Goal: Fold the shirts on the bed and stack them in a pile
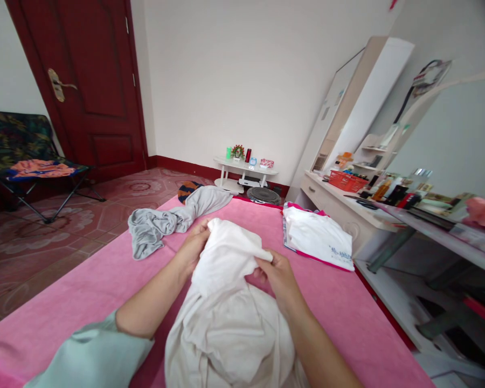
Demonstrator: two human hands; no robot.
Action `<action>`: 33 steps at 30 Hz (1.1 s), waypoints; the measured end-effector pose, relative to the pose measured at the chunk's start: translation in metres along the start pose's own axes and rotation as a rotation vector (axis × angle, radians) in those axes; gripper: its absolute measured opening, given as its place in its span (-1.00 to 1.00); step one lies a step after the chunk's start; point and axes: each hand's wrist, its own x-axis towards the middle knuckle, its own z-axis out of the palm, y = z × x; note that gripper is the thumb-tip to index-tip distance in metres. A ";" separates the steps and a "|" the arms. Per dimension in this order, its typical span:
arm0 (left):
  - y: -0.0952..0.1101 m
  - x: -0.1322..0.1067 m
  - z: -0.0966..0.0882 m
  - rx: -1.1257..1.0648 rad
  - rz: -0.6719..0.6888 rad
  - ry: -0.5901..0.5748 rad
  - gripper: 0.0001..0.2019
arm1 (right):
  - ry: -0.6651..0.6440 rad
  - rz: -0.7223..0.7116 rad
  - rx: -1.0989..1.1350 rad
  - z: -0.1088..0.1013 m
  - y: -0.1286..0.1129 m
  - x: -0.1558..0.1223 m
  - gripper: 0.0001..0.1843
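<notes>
A crumpled white garment (234,312) lies over the pink bed cover (331,318) and reaches toward me; its exact kind cannot be told. My left hand (194,247) grips the upper left edge of it, with fingers partly hidden by the cloth. At the upper right edge, my right hand (275,275) pinches the fabric between thumb and fingers. The stretch of cloth between both hands is raised and bunched. Beyond my left hand rests a rumpled grey garment (178,218). To the right is a stack of folded clothes (319,234), with a white printed shirt on top.
A dark patterned piece of cloth (189,191) sits at the bed's far edge. Behind stands a low white table (246,166) with small items. On the right is a dressing table (327,199) with a red basket (347,181); on the left, a folding chair (20,140).
</notes>
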 end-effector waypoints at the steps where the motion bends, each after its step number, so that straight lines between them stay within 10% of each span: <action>1: 0.000 0.002 0.001 0.104 0.058 0.018 -0.67 | 0.090 -0.013 0.043 -0.005 -0.002 0.003 -0.68; 5: 0.004 -0.006 0.010 0.584 0.340 -0.100 -0.62 | 0.306 -0.087 0.253 -0.016 -0.013 0.010 -0.68; 10: -0.006 -0.039 0.034 0.840 0.463 -0.511 -0.19 | -0.009 -0.203 0.237 0.005 -0.032 -0.014 -0.73; 15: -0.016 -0.029 0.034 0.290 0.131 -0.163 -0.85 | -0.126 -0.265 0.054 0.006 -0.045 -0.023 -0.67; 20: 0.004 -0.003 0.019 -0.249 -0.220 0.163 -0.84 | -0.005 -0.146 -0.397 -0.016 -0.014 0.001 -0.59; 25: 0.016 -0.001 0.016 -0.391 -0.226 0.244 -0.79 | -0.129 -0.090 -0.767 -0.013 0.016 0.002 -0.30; 33: 0.022 -0.011 0.027 -0.576 -0.298 0.246 -0.73 | -0.217 0.001 -0.854 -0.018 0.022 0.002 -0.76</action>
